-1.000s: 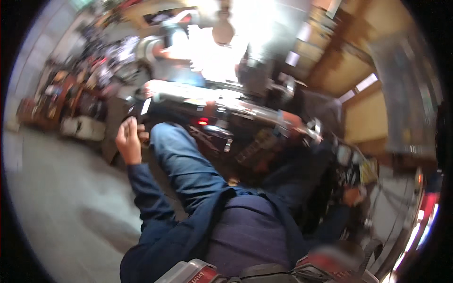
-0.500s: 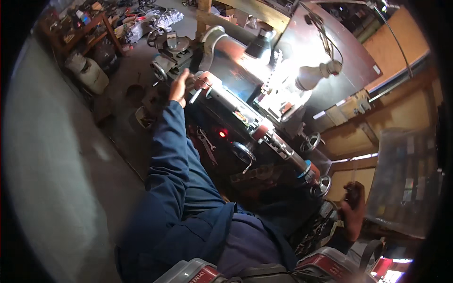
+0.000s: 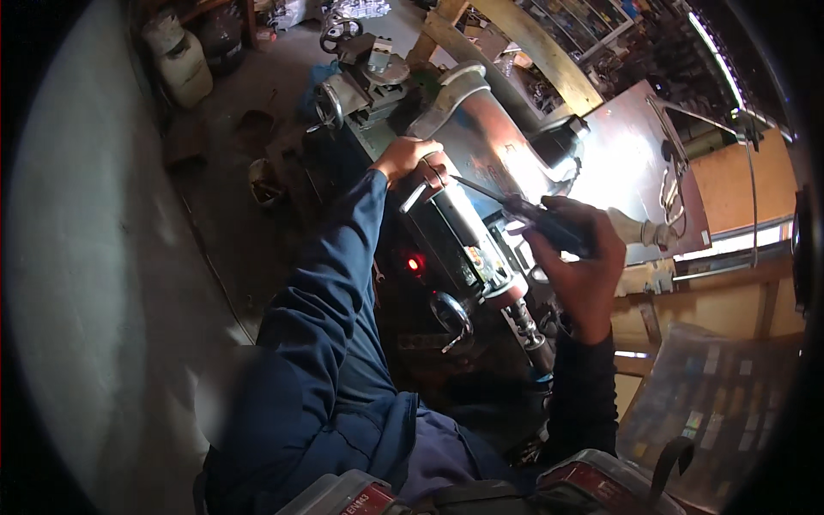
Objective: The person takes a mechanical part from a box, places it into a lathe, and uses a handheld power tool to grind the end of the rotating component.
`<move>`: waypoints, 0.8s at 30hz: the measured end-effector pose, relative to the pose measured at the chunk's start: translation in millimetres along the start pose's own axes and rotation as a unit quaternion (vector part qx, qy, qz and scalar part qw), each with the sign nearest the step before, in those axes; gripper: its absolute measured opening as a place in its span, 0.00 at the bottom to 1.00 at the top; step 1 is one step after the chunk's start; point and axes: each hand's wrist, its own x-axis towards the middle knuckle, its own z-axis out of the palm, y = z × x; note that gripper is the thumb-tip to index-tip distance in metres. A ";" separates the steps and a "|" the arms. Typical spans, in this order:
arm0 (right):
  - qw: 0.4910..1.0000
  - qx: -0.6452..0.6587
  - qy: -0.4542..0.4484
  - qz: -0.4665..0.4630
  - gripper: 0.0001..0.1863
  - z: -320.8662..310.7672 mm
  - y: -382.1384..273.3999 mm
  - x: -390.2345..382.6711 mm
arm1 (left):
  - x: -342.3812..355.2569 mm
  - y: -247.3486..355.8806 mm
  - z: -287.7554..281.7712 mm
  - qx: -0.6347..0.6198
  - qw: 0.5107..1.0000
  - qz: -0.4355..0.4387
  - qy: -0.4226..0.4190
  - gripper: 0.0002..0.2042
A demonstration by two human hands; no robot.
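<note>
My left hand (image 3: 403, 158) grips the red fitting (image 3: 435, 174) at the upper end of a long shiny shaft assembly (image 3: 463, 219) on the metal machine. A short silver bar sticks out from that fitting. My right hand (image 3: 585, 275) holds a screwdriver (image 3: 556, 230) with a thick translucent handle; its thin blade points up-left, with the tip at or near the red fitting. Below them sit a chrome handwheel (image 3: 450, 319) and a glowing red light (image 3: 415, 263). A second red collar (image 3: 505, 292) is farther down the shaft.
A handwheel slide (image 3: 330, 107) stands at upper left, a white gas cylinder (image 3: 176, 60) beyond it on the floor. A lit metal panel (image 3: 627, 137) and lamp (image 3: 644, 232) are at right. A hanging plastic pocket sheet (image 3: 704, 412) is at lower right, a grey wall (image 3: 86, 283) at left.
My right hand has risen from the lower right to the shaft, now holding the screwdriver. My left hand has moved onto the red fitting. My head view has turned.
</note>
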 end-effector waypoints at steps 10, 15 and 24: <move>0.998 -0.042 -0.020 -0.032 0.18 55.6 -8.7 52.9 | 15.4 -11.9 -15.2 0.139 0.988 0.045 0.048 0.16; 0.998 -0.054 -0.018 0.021 0.18 62.5 -14.6 65.2 | 20.1 -16.0 -17.8 0.116 0.992 0.042 0.039 0.17; 0.990 -0.137 0.002 -0.014 0.23 78.8 -23.3 80.8 | 43.5 -39.7 -32.0 0.261 0.947 0.185 0.018 0.17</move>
